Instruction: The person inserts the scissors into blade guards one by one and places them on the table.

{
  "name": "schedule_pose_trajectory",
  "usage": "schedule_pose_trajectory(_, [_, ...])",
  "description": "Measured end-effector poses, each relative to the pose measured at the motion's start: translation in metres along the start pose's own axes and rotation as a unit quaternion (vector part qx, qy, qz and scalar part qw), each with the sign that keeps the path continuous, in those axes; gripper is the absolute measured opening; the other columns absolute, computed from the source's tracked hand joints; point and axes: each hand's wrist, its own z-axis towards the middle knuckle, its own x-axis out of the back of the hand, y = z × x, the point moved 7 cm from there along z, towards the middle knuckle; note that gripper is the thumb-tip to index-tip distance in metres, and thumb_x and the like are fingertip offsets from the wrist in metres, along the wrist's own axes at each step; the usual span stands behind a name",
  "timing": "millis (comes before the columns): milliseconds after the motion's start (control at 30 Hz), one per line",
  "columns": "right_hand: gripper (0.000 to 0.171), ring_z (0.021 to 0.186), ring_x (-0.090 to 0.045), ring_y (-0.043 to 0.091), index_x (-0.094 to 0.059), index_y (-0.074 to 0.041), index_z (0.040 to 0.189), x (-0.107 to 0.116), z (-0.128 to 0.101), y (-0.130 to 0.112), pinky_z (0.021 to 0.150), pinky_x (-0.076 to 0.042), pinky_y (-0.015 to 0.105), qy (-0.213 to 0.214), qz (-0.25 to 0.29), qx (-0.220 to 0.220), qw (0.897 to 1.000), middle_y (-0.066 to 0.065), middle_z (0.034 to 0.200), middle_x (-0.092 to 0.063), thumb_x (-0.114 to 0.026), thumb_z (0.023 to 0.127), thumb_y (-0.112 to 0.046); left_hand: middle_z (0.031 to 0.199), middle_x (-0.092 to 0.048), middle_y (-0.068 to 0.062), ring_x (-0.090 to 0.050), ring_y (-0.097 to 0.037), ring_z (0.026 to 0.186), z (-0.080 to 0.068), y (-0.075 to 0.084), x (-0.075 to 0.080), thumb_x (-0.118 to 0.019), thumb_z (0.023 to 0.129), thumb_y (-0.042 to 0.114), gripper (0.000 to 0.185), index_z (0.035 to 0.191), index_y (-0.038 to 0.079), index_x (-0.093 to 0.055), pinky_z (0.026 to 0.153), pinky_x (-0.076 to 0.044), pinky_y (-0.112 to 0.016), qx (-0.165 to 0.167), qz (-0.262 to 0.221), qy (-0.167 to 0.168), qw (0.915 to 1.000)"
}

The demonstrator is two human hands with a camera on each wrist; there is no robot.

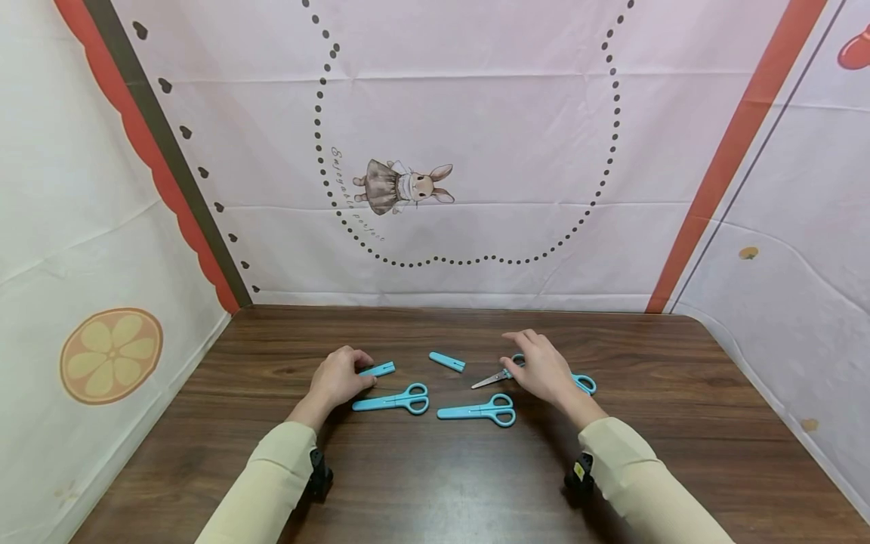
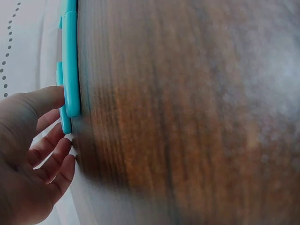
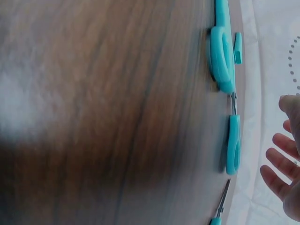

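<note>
In my head view the pale cloth (image 1: 530,151) takes up the most room, hanging behind the brown table (image 1: 435,483) and along both its sides. Cream sleeves (image 1: 258,468) reach in from the near edge, one at left and one at right. I see the right hand (image 1: 544,370) hovering over the blue scissors with its fingers spread apart and loosely bent, holding nothing; my right wrist view shows it raised off the tabletop. The left hand (image 1: 333,378) is low at the table, its thumb and fingers pinching the left cap (image 1: 382,369).

Four scissors lie on the table. Nearest me are two sheathed ones side by side, the left pair (image 1: 381,403) just in front of the left hand and the right pair (image 1: 469,412) near the middle, loops to the right on both. Beyond them is a bare pair (image 1: 491,379), blades toward the left, its loops partly under the right hand. Farther right is a second bare pair (image 3: 221,206); from the head I get only its loops. The middle cap (image 1: 446,361) lies slanted, near the bare pair's tip.
</note>
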Motion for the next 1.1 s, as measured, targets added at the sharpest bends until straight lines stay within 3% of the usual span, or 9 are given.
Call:
schedule_pose_trajectory(833, [0.062, 0.111, -0.049, 0.038, -0.047, -0.007, 0.133, -0.008, -0.011, 0.018, 0.086, -0.043, 0.051, -0.074, -0.013, -0.012, 0.997, 0.019, 0.124, -0.051, -0.069, 0.081, -0.032, 0.088, -0.059, -0.002, -0.055, -0.017, 0.075, -0.004, 0.004, 0.003, -0.073, 0.078, 0.021, 0.013, 0.089, 0.015, -0.068, 0.065, -0.045, -0.037, 0.003, 0.025, 0.016, 0.9996])
schedule_pose_trajectory(1100, [0.063, 0.109, -0.050, 0.038, -0.046, -0.007, 0.133, -0.010, -0.013, 0.021, 0.080, -0.045, 0.051, -0.082, -0.015, -0.021, 0.996, 0.019, 0.124, -0.051, -0.068, 0.081, -0.034, 0.090, -0.064, -0.003, -0.059, -0.019, 0.078, -0.004, 0.003, 0.005, -0.070, 0.081, 0.020, 0.012, 0.092, 0.014, -0.068, 0.067, -0.048, -0.038, -0.004, 0.040, 0.017, 0.9990])
